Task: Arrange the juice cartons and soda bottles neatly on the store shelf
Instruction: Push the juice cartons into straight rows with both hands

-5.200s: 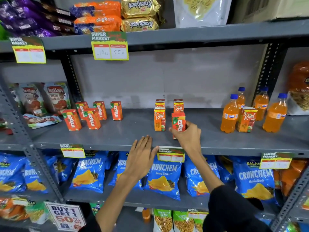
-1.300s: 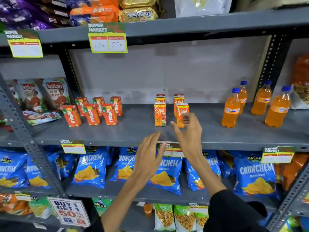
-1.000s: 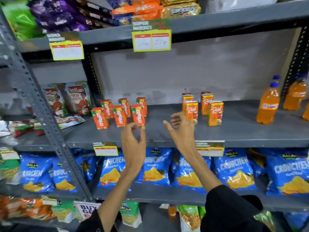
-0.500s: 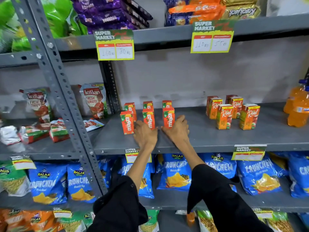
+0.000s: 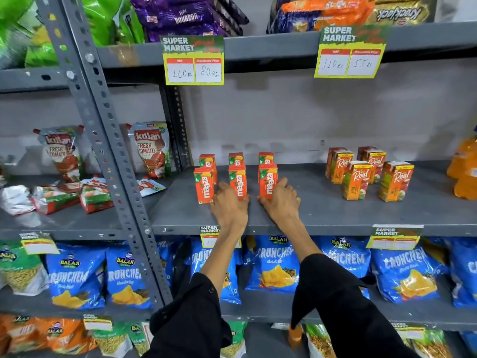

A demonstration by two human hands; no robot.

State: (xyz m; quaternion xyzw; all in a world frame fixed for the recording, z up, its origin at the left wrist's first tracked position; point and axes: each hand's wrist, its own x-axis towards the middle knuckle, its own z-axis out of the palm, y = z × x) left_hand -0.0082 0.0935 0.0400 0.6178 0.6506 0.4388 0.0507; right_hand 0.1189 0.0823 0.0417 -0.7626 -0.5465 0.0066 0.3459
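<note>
Small orange Maaza juice cartons stand in two rows of three on the grey shelf. My left hand wraps the base of the middle front Maaza carton. My right hand holds the right front Maaza carton, fingers on its right side. The left front Maaza carton stands untouched beside my left hand. Several orange-and-green Real juice cartons stand grouped further right. Orange soda bottles show at the right edge, partly cut off.
A slanted grey upright post divides the shelf from a bay with Kissan tomato pouches. Price tags hang from the shelf above. Blue Crunchem snack bags fill the shelf below.
My hands left the Real cartons, moved left and closed on the front Maaza cartons. My view shifted left with them, so the soda bottles slid to the right edge.
</note>
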